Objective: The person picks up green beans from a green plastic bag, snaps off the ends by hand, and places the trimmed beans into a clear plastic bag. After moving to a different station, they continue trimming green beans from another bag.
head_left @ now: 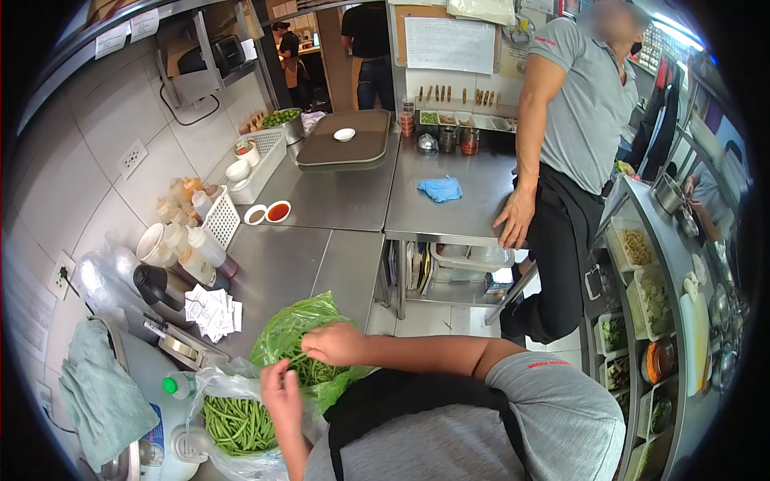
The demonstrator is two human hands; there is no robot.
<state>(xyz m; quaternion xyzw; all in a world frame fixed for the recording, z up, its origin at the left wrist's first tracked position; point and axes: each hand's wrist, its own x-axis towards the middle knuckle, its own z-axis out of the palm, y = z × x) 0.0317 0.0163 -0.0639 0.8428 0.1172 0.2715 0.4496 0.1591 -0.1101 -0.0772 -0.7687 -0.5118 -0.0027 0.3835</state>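
A green plastic bag [298, 317] lies open on the steel counter with thin green beans [319, 370] inside. My right hand [333, 345] is over its mouth, fingers curled closed; what they grip is hidden. Just left of the bag, my left hand [281, 391] is raised with bent fingers drawn together, and I cannot make out anything in them. Below it, a clear plastic bag [210, 380] holds a pile of green beans [239, 423].
Squeeze bottles [204, 244], paper slips [213, 313] and a tape dispenser [180, 346] line the left side. Two sauce bowls [277, 212] and a brown tray [343, 140] sit farther back. A co-worker [581, 104] leans on the far counter near a blue cloth [440, 189].
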